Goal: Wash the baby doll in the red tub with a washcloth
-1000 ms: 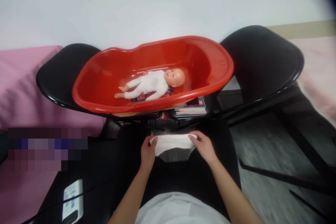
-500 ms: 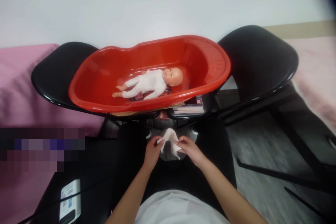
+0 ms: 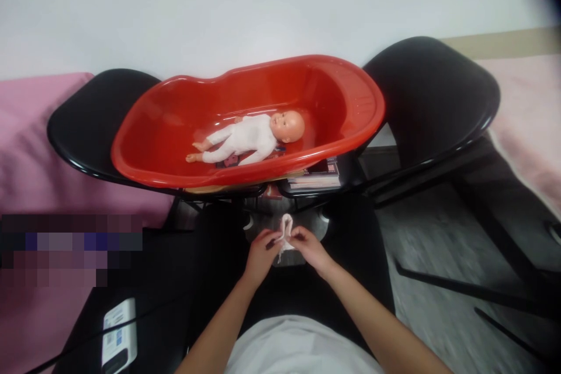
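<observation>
Between my knees, my left hand (image 3: pixel 264 254) and my right hand (image 3: pixel 310 248) pinch a small white cloth (image 3: pixel 287 234) from both sides. The cloth is folded into a narrow upright loop, its lower end hanging below my fingers; what kind of cloth it is I cannot make out. Beyond my hands is a red baby bathtub (image 3: pixel 166 128). A baby doll (image 3: pixel 252 134) in a white suit lies on its back in the tub, head to the right and bare feet to the left. Neither hand touches the doll or the tub.
Black chairs stand at the left (image 3: pixel 92 123) and right (image 3: pixel 442 99) of the tub. Books (image 3: pixel 313 178) lie under its front edge. A white device (image 3: pixel 119 333) with a dark cable rests at the lower left. Pink fabric (image 3: pixel 26 128) covers the left side.
My hands have come closer together. The cloth, spread in a wide arch before, is now squeezed into a narrow fold. The doll and tub have stayed in place.
</observation>
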`<state>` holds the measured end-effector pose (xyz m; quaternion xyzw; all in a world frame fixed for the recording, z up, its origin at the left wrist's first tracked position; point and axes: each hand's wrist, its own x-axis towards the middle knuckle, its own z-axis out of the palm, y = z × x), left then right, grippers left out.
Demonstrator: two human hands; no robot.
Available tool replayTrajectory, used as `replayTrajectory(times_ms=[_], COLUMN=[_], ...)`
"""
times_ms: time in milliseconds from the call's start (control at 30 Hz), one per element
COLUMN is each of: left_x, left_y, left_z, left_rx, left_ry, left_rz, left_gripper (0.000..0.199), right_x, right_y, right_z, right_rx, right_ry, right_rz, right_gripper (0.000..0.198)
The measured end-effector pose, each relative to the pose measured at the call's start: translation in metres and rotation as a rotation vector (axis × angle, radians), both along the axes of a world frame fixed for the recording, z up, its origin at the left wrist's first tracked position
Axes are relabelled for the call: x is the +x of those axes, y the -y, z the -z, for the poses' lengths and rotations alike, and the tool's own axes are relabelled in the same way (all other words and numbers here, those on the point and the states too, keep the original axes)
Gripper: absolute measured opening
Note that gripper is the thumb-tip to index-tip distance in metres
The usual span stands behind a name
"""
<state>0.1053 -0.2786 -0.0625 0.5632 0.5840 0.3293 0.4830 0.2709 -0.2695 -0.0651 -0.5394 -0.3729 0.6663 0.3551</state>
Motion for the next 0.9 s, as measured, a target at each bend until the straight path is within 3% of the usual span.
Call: replayTrajectory(times_ms=[133,367,567,667,767,900], left_x=[-0.002,-0.003,-0.002,-0.002,-0.001,0.000], left_y=[0.001,-0.002,-0.001,0.001,0.002,0.002], left_z=[0.005,0.019,0.019,0.016,0.011,0.008], left_rx=[-0.070,-0.175,-0.190,-0.154,-0.001,0.176], left_ry=[0.068,0.447,0.494,0.442,0.205,-0.032], left_rz=[0.060,-0.063,-0.067,-0.068,0.017,0.107], left_gripper=[0.024,0.035,0.038,0.035,0.024,0.025], right_x=[-0.002,-0.003,-0.004,-0.004,-0.002,0.003], right_y=[0.002,0.003,0.008,0.008,0.003,-0.001], right_z=[0.009,0.013,0.011,0.011,0.010,0.006], right_rx=[0.017,0.059,0.119,0.140,0.126,0.061], right_ry=[-0.047,-0.092,-0.026,0.046,0.022,-0.039], right_rz=[-0.099,-0.163,-0.243,-0.255,-0.209,-0.128], right_gripper=[0.034,0.025,0.037,0.030,0.027,0.029])
